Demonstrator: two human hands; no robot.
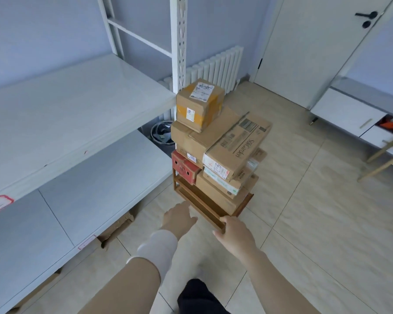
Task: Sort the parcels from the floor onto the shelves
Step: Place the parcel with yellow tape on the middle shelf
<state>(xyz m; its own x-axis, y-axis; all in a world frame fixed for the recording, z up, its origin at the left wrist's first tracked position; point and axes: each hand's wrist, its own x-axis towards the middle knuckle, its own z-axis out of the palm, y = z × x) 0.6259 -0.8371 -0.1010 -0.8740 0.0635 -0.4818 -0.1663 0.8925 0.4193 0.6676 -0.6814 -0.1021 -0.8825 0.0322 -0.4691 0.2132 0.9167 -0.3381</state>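
The stack of parcels (pixel 216 143) stands just beyond both hands, piled on a low wooden stand (pixel 200 201) on the tiled floor. The right hand (pixel 235 232) grips the stand's near corner, fingers curled over the top rail. The left hand (pixel 179 219) reaches toward the rail's near side with fingers stretched and loose, holding nothing. Whether its fingertips touch the wood cannot be told.

Farthest from the hands, a small taped box (pixel 200 104) tops the pile. Under it lie a plain carton and a long printed carton (pixel 238 145), tilted toward the right hand's side. A red box (pixel 184 167) sits lowest, beyond the left hand.

The shelves (pixel 66 105) run to the left of the left hand, two bare white levels, one above the other.

The lower parcels are mostly covered by the ones above, and their labels are too small to read. More cardboard (pixel 116 225) shows under the lower shelf, mostly hidden. A bin (pixel 161 133) behind the shelf post is partly covered.
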